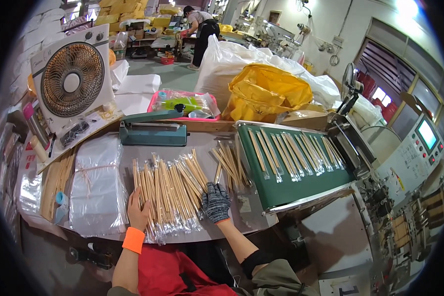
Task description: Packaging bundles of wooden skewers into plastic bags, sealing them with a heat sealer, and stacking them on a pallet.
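A wide pile of wooden chopsticks in clear plastic sleeves point(165, 195) lies on the worktable in front of me, their sleeve ends toward me. My left hand point(138, 209), bare with an orange wristband, rests along the pile's left edge, its fingers stretched out against the packets. At the pile's right side is my right hand point(216, 202), in a grey knitted glove, fingers curled. One chopstick packet point(218, 172) sticks out beyond its fingertips; its lower end is hidden by the glove. More sleeved chopsticks point(230, 163) lie slanted just beyond that hand.
Right of the table, a green conveyor belt point(301, 182) carries a row of sleeved chopsticks into a machine with a control panel point(427, 138). A teal bag sealer point(153, 133), tied plastic bags point(97, 182), a fan point(73, 79) and a yellow sack point(266, 91) surround the workspace. Someone bends over farther back.
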Action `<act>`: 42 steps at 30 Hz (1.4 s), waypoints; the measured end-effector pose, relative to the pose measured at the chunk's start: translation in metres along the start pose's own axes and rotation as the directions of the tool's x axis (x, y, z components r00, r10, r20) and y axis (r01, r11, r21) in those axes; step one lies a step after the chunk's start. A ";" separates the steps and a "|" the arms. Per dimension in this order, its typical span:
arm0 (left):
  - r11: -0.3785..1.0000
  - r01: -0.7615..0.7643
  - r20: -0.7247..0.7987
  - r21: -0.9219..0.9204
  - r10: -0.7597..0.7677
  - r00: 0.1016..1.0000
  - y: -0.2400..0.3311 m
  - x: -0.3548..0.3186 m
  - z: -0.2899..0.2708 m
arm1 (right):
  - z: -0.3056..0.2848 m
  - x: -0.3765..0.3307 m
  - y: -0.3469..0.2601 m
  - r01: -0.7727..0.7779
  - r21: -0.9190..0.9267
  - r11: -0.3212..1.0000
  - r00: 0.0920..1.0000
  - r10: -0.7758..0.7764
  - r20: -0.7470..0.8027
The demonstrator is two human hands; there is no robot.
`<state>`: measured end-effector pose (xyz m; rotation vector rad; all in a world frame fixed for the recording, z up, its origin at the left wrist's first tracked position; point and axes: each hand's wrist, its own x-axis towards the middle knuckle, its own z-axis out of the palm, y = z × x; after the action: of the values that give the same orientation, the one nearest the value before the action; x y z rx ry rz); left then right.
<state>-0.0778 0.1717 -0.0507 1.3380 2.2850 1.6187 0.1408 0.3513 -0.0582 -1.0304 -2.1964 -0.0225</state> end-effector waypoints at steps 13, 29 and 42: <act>1.000 0.002 0.021 0.000 -0.002 1.000 -0.005 0.003 0.002 | -0.099 0.076 0.030 0.298 0.031 0.954 0.939 -0.299 0.171; 0.989 0.068 0.044 0.131 -0.074 0.996 0.017 0.005 0.004 | -0.208 0.157 0.397 -0.444 -0.864 0.239 0.735 0.649 -0.198; 0.984 0.002 0.052 0.181 -0.011 0.999 0.019 0.015 0.022 | -0.163 0.140 0.428 -0.355 -0.643 0.678 0.924 0.358 -0.133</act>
<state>-0.0647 0.1998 -0.0396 1.3888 2.4518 1.3838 0.4662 0.6891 0.0359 -1.8422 -1.9680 -0.6674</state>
